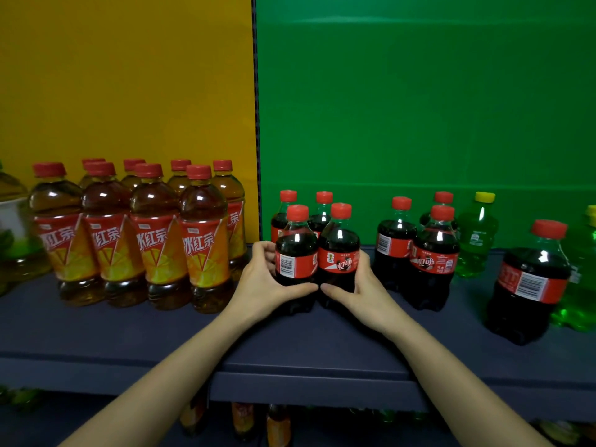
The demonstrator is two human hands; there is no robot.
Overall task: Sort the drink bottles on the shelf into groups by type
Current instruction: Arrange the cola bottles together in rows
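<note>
Two small cola bottles with red caps stand side by side, touching, near the middle of a dark blue shelf. The left hand curls its fingers round the left cola bottle, and the right hand curls round the right cola bottle, thumbs almost meeting in front. Two more colas stand just behind the pair. To the right, apart from them, is a second cola cluster, with a green soda bottle just beside it. A lone cola stands nearer and further right, against another green bottle at the edge of view. To the left, taller iced tea bottles stand close by. Pushing the held pair back could topple the two behind. Sliding it left could bump the tea bottles, and the round bottles might slip apart between the palms. The shelf looks flat and smooth, backed by a yellow panel on the left and a green panel on the right. Dim lower bottles show beneath.
</note>
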